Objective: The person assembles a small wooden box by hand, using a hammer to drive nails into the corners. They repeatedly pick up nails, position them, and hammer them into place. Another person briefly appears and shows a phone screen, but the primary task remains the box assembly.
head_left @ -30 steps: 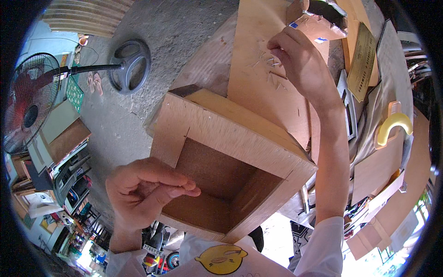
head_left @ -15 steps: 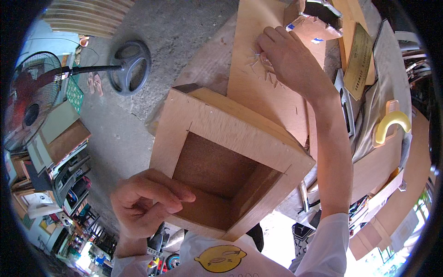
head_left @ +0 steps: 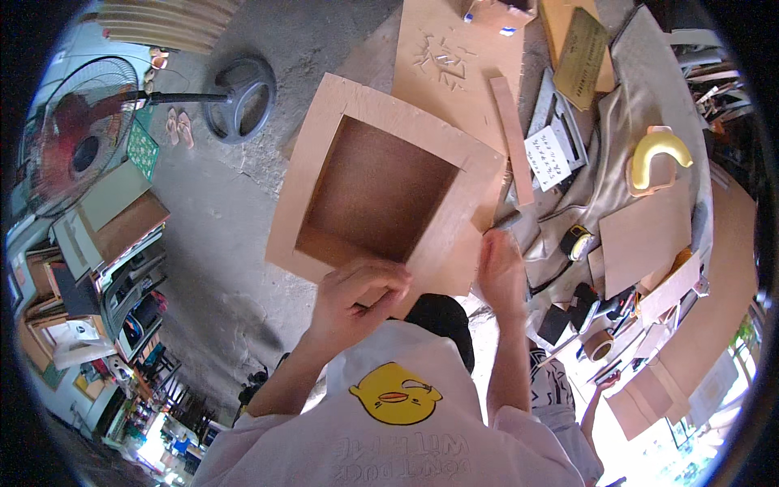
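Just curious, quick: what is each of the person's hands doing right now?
Left hand: closed, gripping the near edge of the wooden box frame.
Right hand: on the frame's right corner; grip cannot be told.

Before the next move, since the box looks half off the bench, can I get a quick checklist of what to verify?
1. Left hand grips the near edge of the open wooden box: ok.
2. Right hand is at the box's right near corner: ok; whether it presses on the wood or holds something small, cannot tell.
3. Box fully supported by the workbench: not ok, its left part hangs out over the concrete floor.
4. Loose wooden strip clear of the box: cannot tell, it lies right along its far right side.
5. Yellow curved piece clear of both hands: ok.
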Tool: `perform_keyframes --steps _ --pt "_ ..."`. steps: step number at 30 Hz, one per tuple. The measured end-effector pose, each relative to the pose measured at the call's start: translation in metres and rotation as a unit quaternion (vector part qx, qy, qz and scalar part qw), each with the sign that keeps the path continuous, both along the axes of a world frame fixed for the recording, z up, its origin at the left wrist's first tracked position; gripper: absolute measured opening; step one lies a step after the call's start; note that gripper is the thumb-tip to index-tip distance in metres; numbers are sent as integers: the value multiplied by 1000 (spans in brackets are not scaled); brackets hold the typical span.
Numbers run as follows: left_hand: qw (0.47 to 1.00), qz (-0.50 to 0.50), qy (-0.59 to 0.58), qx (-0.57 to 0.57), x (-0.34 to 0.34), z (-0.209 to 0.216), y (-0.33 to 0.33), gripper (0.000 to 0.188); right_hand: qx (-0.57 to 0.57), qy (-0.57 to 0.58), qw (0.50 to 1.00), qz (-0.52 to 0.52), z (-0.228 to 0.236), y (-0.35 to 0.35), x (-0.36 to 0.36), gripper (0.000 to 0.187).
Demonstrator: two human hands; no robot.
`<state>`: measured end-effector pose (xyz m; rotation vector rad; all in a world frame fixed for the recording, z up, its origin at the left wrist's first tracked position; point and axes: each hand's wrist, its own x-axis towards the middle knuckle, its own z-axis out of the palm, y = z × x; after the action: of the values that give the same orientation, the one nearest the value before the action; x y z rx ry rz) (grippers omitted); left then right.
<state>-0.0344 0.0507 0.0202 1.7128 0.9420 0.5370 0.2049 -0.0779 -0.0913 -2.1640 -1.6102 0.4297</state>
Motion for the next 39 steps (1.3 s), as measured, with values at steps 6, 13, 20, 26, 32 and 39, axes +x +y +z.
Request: perform_keyframes --steps 6,13,20,26,32,39 --pt "991 42 38 122 16 -32 -34 12 7 11 995 -101 -29 -40 -47 14" --pt "967 73 45 239 36 -37 -26 9 -56 -133 968 -203 -12 -84 -22 43" --pt "975 92 40 196 45 -44 -31 8 -63 -169 961 -209 -25 -91 4 33" --pt "974 79 24 211 41 -48 -30 7 -38 90 958 -270 -9 -106 2 23" --pt "971 66 41 227 40 -48 -31 8 49 352 899 -257 62 -110 -26 27" --pt "971 74 30 227 38 -51 -32 10 -3 183 975 -123 113 -95 -46 19"
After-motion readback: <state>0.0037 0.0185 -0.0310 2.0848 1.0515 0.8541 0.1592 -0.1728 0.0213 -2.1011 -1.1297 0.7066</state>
